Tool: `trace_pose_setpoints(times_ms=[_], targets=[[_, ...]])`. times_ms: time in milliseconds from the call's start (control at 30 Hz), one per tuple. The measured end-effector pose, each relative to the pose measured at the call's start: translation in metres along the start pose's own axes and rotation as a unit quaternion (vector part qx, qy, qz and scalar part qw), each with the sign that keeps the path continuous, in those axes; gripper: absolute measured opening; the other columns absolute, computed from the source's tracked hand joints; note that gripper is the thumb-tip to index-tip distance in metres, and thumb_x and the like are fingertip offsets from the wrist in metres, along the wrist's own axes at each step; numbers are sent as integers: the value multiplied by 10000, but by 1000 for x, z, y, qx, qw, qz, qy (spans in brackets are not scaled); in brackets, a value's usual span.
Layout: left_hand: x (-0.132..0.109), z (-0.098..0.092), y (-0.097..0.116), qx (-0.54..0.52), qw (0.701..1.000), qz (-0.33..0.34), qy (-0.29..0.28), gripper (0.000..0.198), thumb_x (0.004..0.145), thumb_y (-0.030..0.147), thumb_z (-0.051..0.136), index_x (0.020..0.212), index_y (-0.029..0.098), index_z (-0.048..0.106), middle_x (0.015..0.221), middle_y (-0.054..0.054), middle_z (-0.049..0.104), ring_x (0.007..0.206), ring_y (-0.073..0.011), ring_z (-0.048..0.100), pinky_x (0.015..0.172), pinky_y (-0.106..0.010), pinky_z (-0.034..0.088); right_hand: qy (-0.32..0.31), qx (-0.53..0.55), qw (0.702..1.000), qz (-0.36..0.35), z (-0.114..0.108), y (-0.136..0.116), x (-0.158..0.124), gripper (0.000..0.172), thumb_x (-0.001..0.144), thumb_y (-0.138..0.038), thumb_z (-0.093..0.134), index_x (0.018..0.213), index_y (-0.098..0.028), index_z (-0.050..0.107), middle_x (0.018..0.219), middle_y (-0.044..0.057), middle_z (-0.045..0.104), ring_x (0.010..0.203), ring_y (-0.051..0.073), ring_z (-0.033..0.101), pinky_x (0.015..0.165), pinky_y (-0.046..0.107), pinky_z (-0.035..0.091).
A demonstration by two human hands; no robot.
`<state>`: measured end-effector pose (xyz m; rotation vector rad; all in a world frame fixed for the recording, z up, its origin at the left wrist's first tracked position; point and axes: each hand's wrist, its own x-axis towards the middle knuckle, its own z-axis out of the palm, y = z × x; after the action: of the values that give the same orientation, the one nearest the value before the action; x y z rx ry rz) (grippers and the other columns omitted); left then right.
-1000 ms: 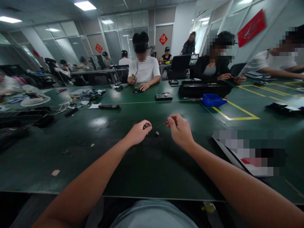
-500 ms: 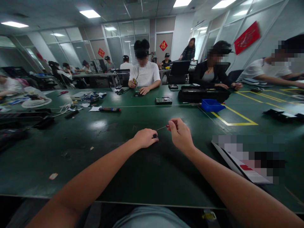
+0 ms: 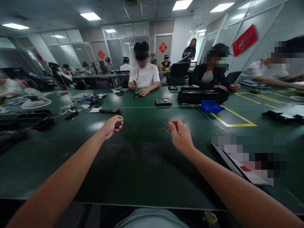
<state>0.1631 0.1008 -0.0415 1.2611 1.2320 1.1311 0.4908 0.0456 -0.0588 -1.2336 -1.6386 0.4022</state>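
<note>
My left hand (image 3: pixel 113 127) is closed around a small dark object (image 3: pixel 117 124), raised over the green table (image 3: pixel 133 171) left of centre. Right of centre, my right hand (image 3: pixel 178 133) pinches a thin screwdriver (image 3: pixel 162 129) by its red handle, the metal shaft pointing left. The two hands are well apart. Beyond them lies a circuit board part (image 3: pixel 163 101). A dark stick-like tool (image 3: pixel 109 110) rests just past my left hand, beside a scrap of white paper (image 3: pixel 94 109).
A blue bin (image 3: pixel 212 106) and a long black casing (image 3: pixel 203 95) stand at the back right. Papers (image 3: pixel 247 171) lie near my right forearm. Cables and a white fan part (image 3: pixel 36 103) are at left. A person (image 3: pixel 143 76) works opposite.
My left hand has moved left and away from the screwdriver tip, carrying the small dark object. My right hand stays almost in place with the screwdriver.
</note>
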Motion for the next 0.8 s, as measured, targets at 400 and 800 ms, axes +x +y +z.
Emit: trace_pose_setpoints(times_ms=[400,800], targets=[[-68,-177,0,62,912,48,402,32,743,153,500,761,162,525,596,73,506,509,-64,456,421,-144,290,-4,2,1000,0,4,3,0,209,980,-390,435,954,-225,560,792,44,689,754,218,669,707,358,477],[-120,-236,-15,102,862,34,495,90,722,227,436,712,166,370,439,101,435,465,-89,416,480,-139,360,-14,-7,1000,3,3,3,0,229,988,-396,425,963,-219,567,795,49,688,755,218,660,697,354,468]])
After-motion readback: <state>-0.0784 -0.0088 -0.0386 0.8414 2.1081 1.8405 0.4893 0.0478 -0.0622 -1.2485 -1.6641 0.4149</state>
